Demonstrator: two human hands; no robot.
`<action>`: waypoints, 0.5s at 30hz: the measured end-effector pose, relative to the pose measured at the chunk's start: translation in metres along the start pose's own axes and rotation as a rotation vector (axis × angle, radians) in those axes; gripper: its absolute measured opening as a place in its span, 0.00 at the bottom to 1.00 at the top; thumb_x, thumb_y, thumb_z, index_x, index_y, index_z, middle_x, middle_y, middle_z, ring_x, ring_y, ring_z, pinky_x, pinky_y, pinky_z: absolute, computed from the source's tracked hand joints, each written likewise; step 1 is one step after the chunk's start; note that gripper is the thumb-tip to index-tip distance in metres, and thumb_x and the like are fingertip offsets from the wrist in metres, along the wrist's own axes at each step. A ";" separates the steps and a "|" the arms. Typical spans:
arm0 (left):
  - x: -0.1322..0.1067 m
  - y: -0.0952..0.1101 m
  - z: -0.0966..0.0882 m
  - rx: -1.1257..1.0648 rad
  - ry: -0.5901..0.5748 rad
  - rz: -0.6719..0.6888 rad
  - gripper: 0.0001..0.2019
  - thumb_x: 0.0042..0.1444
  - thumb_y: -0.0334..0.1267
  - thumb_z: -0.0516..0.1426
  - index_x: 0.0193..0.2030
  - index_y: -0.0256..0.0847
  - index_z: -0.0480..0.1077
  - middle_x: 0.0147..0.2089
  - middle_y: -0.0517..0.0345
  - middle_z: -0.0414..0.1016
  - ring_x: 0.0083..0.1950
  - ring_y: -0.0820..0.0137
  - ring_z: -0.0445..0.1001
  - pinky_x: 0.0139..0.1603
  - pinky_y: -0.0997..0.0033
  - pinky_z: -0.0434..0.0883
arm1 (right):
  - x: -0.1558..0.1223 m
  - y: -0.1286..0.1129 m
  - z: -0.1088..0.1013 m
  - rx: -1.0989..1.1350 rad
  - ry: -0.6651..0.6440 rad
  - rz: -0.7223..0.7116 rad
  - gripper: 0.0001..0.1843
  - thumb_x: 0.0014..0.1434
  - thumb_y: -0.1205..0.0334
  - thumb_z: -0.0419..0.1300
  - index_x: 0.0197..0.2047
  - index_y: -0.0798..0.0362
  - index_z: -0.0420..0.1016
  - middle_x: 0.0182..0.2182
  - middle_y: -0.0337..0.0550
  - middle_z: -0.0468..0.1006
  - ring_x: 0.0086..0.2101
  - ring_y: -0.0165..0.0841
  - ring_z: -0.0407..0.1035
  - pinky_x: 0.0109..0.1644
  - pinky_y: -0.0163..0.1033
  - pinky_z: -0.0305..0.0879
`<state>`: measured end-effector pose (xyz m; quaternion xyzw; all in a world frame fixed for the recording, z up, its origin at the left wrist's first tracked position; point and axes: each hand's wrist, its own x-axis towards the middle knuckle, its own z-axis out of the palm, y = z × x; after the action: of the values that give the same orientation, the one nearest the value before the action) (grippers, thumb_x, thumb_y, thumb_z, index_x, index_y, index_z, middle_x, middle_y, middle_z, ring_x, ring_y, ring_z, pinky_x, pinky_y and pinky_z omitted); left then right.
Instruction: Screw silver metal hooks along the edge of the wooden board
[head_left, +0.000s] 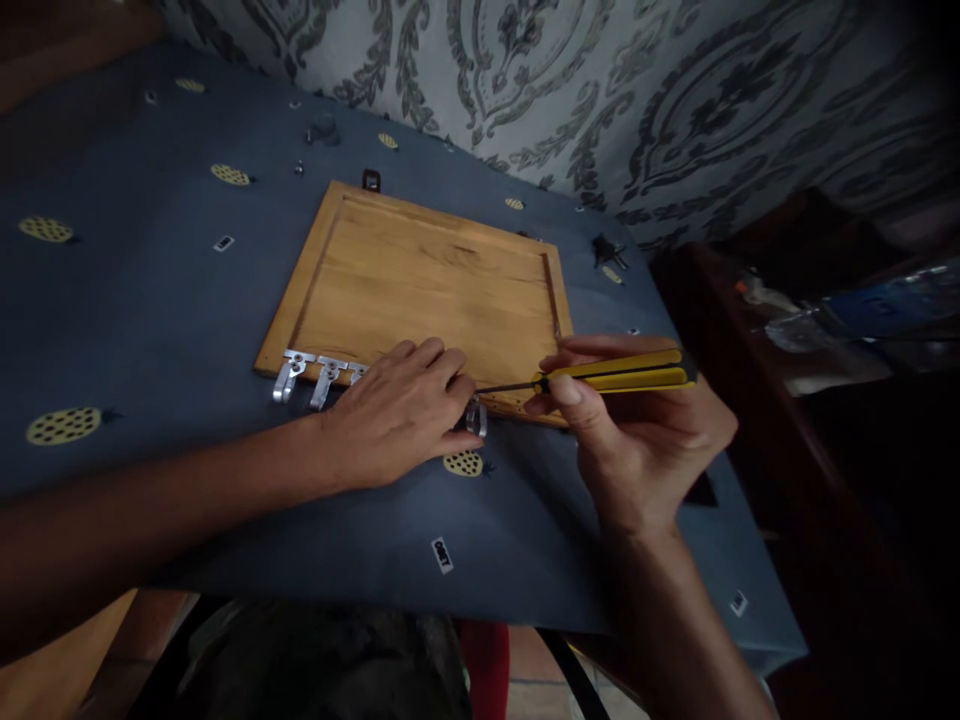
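Observation:
A wooden board (427, 275) with a raised frame lies on a blue cloth-covered table (150, 320). Several metal hooks (289, 375) hang along its near edge. My left hand (397, 415) lies over the board's near edge, its fingers curled down on a metal hook (475, 418) that is partly hidden. My right hand (637, 430) grips a yellow-and-black screwdriver (615, 373). Its thin shaft points left, with the tip right by my left fingertips.
Small screws and dark bits of hardware (609, 250) lie scattered on the cloth behind the board. A patterned curtain (600, 90) hangs at the back. On the right stands a dark shelf with cluttered items (847, 320). The table's near edge (450, 610) is close to me.

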<state>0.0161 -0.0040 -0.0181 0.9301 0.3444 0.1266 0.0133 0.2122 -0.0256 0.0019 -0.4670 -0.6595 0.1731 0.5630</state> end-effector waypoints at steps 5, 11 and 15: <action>0.000 0.000 -0.001 -0.005 -0.018 -0.001 0.20 0.66 0.53 0.61 0.44 0.33 0.76 0.44 0.46 0.74 0.50 0.55 0.72 0.47 0.60 0.67 | 0.002 -0.002 -0.002 -0.050 -0.056 -0.095 0.04 0.59 0.59 0.72 0.32 0.43 0.83 0.31 0.39 0.84 0.30 0.36 0.78 0.33 0.44 0.76; 0.000 0.000 -0.001 0.002 -0.016 0.002 0.20 0.66 0.53 0.61 0.44 0.33 0.76 0.44 0.46 0.74 0.50 0.55 0.72 0.47 0.60 0.67 | 0.001 0.001 -0.002 -0.111 -0.033 -0.106 0.06 0.58 0.57 0.73 0.30 0.44 0.83 0.27 0.36 0.82 0.25 0.33 0.74 0.29 0.41 0.70; 0.000 0.000 0.000 0.012 -0.005 0.000 0.20 0.65 0.54 0.61 0.44 0.34 0.76 0.45 0.46 0.75 0.50 0.55 0.72 0.47 0.60 0.67 | 0.001 0.000 -0.001 -0.153 -0.026 -0.153 0.09 0.59 0.56 0.73 0.28 0.44 0.82 0.26 0.36 0.82 0.25 0.33 0.75 0.29 0.42 0.70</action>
<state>0.0159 -0.0038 -0.0180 0.9306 0.3450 0.1224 0.0085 0.2132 -0.0251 0.0028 -0.4545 -0.7119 0.0850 0.5286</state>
